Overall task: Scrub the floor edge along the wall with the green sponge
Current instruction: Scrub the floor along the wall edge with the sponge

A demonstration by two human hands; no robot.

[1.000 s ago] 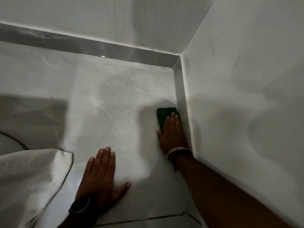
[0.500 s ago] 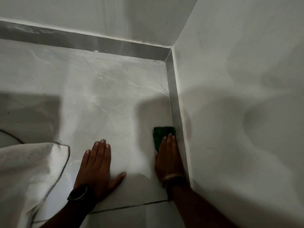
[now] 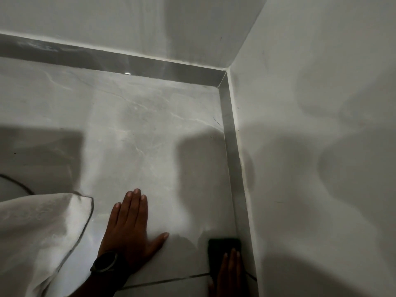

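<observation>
Right hand [image 3: 229, 273] pressed flat on the green sponge [image 3: 224, 246], fingers laid over its near half; no closed grip, just a palm-down press that pins the pad to the floor [image 3: 150, 125]. Left hand [image 3: 132, 228] spread flat and released on the tile, bracing, holding nothing, a dark watch [image 3: 105, 261] on the wrist.

Sponge now low in view, drawn back along the right-hand wall [image 3: 321, 146] from nearer the corner a second ago, down to just above the grout line [image 3: 162, 280]. Judged as the pulling half of a scrub stroke, with the stretch of edge toward the corner already passed over at least once and the strip nearer the body probably next.

Sponge itself dark, almost black-green in the shadow, rectangular, lying flat, its right side hard against the grey skirting strip [image 3: 232, 146] at the foot of the wall. Surface texture too dim to tell. White cloth [image 3: 38, 232] bunched at lower left, well apart from the work.
</observation>
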